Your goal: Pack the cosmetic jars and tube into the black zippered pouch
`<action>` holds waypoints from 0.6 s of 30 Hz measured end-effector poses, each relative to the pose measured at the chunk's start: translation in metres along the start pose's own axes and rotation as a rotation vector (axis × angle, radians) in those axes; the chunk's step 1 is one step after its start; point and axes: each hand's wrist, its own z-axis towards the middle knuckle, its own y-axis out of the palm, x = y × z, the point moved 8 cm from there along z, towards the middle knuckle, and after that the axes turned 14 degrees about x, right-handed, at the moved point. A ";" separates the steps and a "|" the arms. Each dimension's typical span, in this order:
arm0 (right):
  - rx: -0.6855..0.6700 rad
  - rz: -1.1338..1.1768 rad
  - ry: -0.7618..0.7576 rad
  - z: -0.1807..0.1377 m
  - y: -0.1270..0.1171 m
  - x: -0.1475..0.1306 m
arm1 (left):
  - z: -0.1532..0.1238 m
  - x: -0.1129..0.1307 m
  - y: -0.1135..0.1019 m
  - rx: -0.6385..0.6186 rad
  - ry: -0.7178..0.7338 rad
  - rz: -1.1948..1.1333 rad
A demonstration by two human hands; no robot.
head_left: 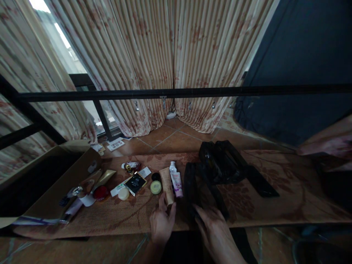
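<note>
Here, the tan tube (165,182) extends forward from the left hand (161,223) — which pinches its near end.

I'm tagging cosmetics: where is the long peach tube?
In the head view, the long peach tube is below centre, its near end at the left hand, just left of the pink-and-white tube.

Floral striped curtains (145,47) above a tiled floor (162,136), dim window light (70,55).

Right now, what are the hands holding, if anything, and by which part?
The left hand grips the beige tube by its near end; the right hand holds the black bag at its near edge.
</note>
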 end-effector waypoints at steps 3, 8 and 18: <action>0.004 0.000 0.001 -0.001 0.001 0.001 | 0.000 0.000 0.001 -0.011 -0.007 -0.020; 0.017 0.006 -0.008 0.000 -0.002 -0.001 | 0.000 0.001 -0.001 -0.009 -0.014 0.004; 0.051 0.012 -0.030 0.003 -0.005 -0.005 | 0.000 0.002 -0.002 -0.003 0.002 0.001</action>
